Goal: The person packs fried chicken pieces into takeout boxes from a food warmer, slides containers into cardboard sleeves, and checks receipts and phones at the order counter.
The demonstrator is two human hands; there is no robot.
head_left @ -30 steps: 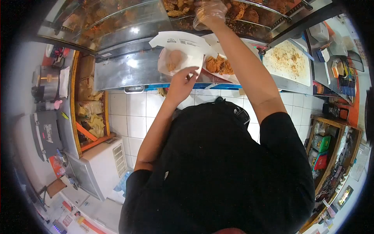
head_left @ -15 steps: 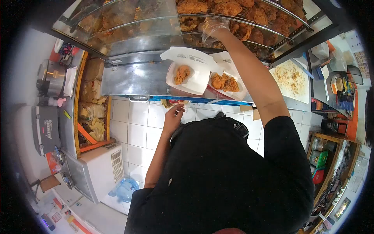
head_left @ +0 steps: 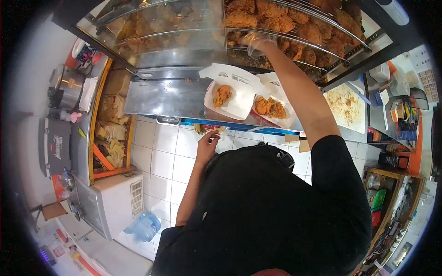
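My right hand, in a clear plastic glove, reaches into the display cabinet among pieces of fried chicken; its fingers are blurred, and whether they hold a piece cannot be made out. Below it on the metal counter stand two open paper boxes. The left box holds one fried piece; the right box holds fried pieces and is partly behind my forearm. My bare left hand hangs below the counter's front edge, fingers loosely bent and apart, holding nothing visible.
A white tray with crumbs lies right of the boxes. Metal cabinet racks and a frame surround my right hand. At the left are an orange-edged shelf and a pot. A blue water bottle stands on the floor.
My left hand has drawn back from the left box to below the counter edge. The view has shifted, showing more of the cabinet. My right hand remains inside the cabinet.
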